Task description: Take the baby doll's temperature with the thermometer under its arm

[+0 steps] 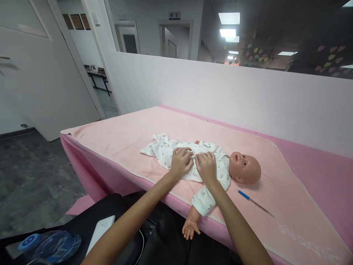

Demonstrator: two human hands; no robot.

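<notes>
A baby doll lies on its back, its head toward the right, dressed in a white patterned baby romper. At the front of the romper, near the doll's belly, my left hand pinches the cloth between thumb and fingers. Close beside it, my right hand is closed on the same front opening from the other side. A small round button shows near the collar. The doll's near arm hangs over the table edge. Whatever lies right between my fingertips is too small to make out.
A pink blanket covers the table. A blue-handled thin rod lies near the doll's head. At lower left are a water bottle and a white flat device on a black seat. A white wall stands behind.
</notes>
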